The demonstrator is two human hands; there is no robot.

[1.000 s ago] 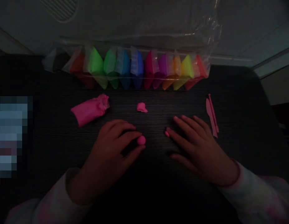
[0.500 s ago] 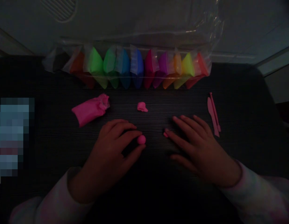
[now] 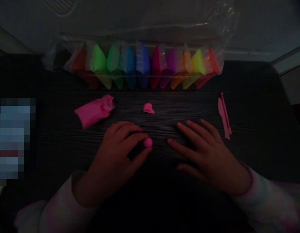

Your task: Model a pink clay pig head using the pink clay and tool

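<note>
My left hand (image 3: 116,158) pinches a small pink clay ball (image 3: 148,142) between thumb and index finger, low over the dark table. To its right, my right hand (image 3: 203,155) has its fingers spread, palm down; the index fingertip is at the tabletop. Any clay under that fingertip is hidden. A torn-off lump of pink clay (image 3: 148,108) lies beyond the ball. The crumpled pink clay packet (image 3: 93,112) rests beyond my left hand, its twisted end toward the right. Two pink modelling tools (image 3: 224,117), one knife-shaped and one a thin stick, lie beyond my right hand.
Along the back of the dark table (image 3: 188,103), a clear plastic bag (image 3: 130,75) holds a row of several coloured clay packets (image 3: 143,64). Behind it rises a pale wall or panel (image 3: 121,19). A pixelated patch covers the left edge.
My right index finger has shifted slightly left, and the small pink bit seen under its tip is now out of sight. My left hand keeps its pinch on the ball. The view has tilted slightly.
</note>
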